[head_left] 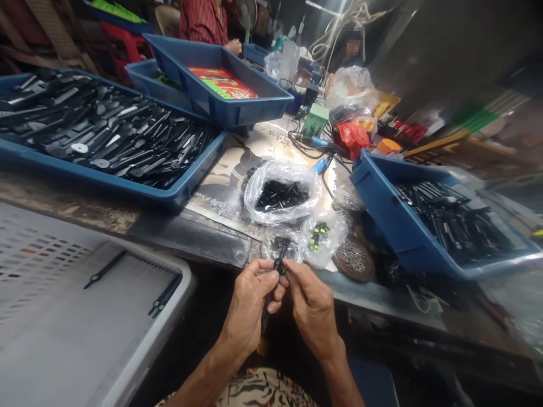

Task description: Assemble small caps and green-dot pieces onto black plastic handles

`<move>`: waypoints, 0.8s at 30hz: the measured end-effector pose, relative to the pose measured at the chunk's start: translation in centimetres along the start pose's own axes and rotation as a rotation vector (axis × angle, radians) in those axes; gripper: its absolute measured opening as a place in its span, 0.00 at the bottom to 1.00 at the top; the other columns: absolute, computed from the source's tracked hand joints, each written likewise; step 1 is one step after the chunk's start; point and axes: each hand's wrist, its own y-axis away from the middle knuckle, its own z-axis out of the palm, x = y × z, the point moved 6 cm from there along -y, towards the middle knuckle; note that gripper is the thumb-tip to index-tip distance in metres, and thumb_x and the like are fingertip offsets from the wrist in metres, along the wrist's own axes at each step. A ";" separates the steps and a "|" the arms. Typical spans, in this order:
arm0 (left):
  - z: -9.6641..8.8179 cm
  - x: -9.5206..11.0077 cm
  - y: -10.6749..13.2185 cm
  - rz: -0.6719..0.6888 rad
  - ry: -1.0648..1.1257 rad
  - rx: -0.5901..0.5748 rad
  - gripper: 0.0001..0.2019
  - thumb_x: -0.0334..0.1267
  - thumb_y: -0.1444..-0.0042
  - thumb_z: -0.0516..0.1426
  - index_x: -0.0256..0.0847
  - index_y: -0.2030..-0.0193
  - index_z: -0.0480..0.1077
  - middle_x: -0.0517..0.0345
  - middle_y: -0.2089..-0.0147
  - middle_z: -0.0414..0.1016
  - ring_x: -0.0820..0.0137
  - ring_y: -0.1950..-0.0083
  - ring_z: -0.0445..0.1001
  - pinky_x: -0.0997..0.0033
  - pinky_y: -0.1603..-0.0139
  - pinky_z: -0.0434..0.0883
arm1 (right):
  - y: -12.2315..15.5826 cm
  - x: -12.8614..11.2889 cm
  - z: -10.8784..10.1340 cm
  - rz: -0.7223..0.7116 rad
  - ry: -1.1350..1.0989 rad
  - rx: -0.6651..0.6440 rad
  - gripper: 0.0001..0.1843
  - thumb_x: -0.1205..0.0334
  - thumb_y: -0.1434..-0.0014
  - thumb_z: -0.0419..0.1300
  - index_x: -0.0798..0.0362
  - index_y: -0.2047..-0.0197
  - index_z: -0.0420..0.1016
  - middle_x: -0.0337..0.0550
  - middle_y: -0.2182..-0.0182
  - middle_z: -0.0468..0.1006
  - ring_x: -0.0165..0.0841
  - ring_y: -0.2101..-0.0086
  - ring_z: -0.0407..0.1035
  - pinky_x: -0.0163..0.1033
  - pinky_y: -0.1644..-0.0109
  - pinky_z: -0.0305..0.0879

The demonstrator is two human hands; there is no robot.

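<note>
My left hand (250,302) and my right hand (309,305) meet over my lap, just below the workbench edge. Both are closed on a slim black plastic piece (278,265) with a small green spot; the fingertips pinch its upper end and the rest runs down inside my left palm. Right above the hands lie a small clear bag of black and green bits (320,237) and a larger clear bag of black parts (282,195).
A big blue tray (178,189) of black parts stands at the left, another blue tray (382,220) at the right. A white crate (127,339) with three finished black pieces is at my lower left. A dish of small metal parts (354,257), cables and another person sit beyond.
</note>
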 end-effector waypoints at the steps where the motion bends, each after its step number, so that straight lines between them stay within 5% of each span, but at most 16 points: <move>1: 0.0 0.0 0.0 0.002 -0.003 -0.008 0.10 0.35 0.48 0.59 0.37 0.63 0.62 0.62 0.76 0.65 0.79 0.77 0.61 0.82 0.80 0.54 | 0.1 -0.2 0.0 -0.021 0.021 0.000 0.17 0.75 0.39 0.49 0.56 0.51 0.71 0.49 0.62 0.77 0.33 0.63 0.73 0.37 0.59 0.70; 14: -0.2 0.0 0.2 0.150 -0.311 -0.041 0.07 0.39 0.42 0.53 0.38 0.60 0.63 0.65 0.77 0.60 0.80 0.78 0.55 0.79 0.78 0.56 | 0.5 -0.3 0.0 0.094 0.110 0.039 0.12 0.69 0.40 0.52 0.54 0.53 0.69 0.47 0.63 0.78 0.35 0.64 0.75 0.38 0.61 0.72; 24: 0.0 0.2 0.8 0.166 -0.293 -0.007 0.07 0.38 0.42 0.54 0.38 0.60 0.64 0.64 0.74 0.60 0.79 0.75 0.57 0.80 0.77 0.56 | 1.0 1.8 -0.2 0.415 -0.203 0.136 0.09 0.64 0.44 0.58 0.54 0.58 0.72 0.44 0.65 0.78 0.33 0.65 0.74 0.36 0.59 0.72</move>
